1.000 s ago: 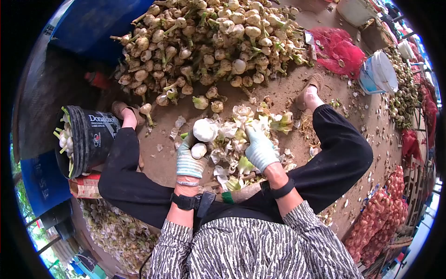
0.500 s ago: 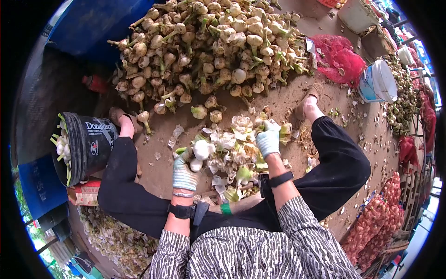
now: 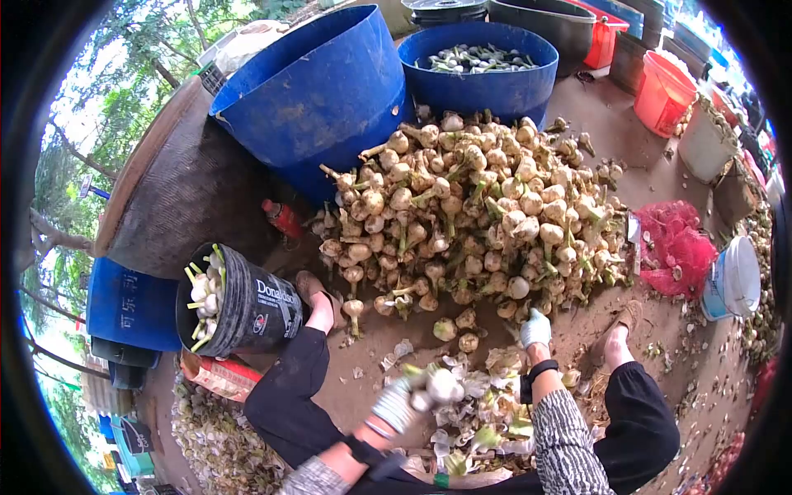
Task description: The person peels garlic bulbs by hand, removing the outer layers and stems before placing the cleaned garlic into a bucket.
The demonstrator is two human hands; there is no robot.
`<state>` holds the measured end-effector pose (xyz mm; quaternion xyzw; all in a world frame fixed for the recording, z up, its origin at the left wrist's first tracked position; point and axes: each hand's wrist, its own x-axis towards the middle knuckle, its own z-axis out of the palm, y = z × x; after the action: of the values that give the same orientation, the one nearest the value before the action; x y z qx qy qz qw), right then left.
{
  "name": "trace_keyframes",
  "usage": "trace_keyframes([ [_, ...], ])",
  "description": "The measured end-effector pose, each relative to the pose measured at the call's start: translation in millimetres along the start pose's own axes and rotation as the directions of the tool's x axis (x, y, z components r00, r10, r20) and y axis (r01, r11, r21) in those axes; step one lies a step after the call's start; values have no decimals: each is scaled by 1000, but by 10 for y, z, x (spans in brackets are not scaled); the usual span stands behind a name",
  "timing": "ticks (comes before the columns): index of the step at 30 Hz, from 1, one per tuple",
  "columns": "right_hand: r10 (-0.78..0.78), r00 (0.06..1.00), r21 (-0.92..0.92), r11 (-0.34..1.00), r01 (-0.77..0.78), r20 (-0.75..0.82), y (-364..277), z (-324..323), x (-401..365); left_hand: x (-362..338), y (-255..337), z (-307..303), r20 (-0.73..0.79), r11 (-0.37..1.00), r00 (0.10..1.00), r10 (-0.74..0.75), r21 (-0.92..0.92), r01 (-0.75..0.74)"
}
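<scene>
Left hand (image 3: pixel 394 406) held white bulbs (image 3: pixel 444 385). Right hand (image 3: pixel 536 329) stood at near edge of heap (image 3: pixel 462 219); couldn't tell fingers' state. Step seemed bulb selection; called for sure grip.

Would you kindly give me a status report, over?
Left hand holding white garlic bulbs. Right hand at edge of garlic pile, grip unclear. Loose skins below; no blockage seen.

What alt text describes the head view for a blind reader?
Gloved left hand holds white garlic bulbs; gloved right hand is at the near edge of a garlic heap. Peelings lie between the legs, with a black bucket of garlic at left.
</scene>
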<state>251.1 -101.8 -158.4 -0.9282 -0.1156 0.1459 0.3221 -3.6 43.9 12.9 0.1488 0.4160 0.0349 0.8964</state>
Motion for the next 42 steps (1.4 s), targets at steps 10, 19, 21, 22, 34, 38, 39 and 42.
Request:
trace_keyframes([
  [10,-78,991,627,779,-8,109,-401,-378,-786,-612,3011,2235,243,497,478,844,-23,-867],
  [19,-181,941,955,129,-267,287,-1192,-1207,-1555,-107,-83,893,714,-239,645,272,699,-674],
  [21,-137,925,935,72,-348,355,-1144,-1261,-1703,-173,-229,808,612,-80,706,355,773,-630],
  [22,-95,923,865,395,-308,372,-1139,-1292,-1728,-205,-277,769,588,-71,726,358,792,-606],
  [34,-112,876,834,380,-399,470,-944,-1039,-2197,-495,-640,368,588,-122,693,417,792,-599],
  [38,-238,882,838,483,-255,406,-1031,-1177,-2256,-650,-641,400,636,-293,649,417,770,-567],
  [39,-205,892,835,481,-266,402,-1054,-1147,-2273,-697,-652,401,635,-284,654,412,771,-570],
  [42,-199,866,780,557,-285,459,-1040,-1278,-2291,-763,-712,416,366,429,861,354,754,-497],
])
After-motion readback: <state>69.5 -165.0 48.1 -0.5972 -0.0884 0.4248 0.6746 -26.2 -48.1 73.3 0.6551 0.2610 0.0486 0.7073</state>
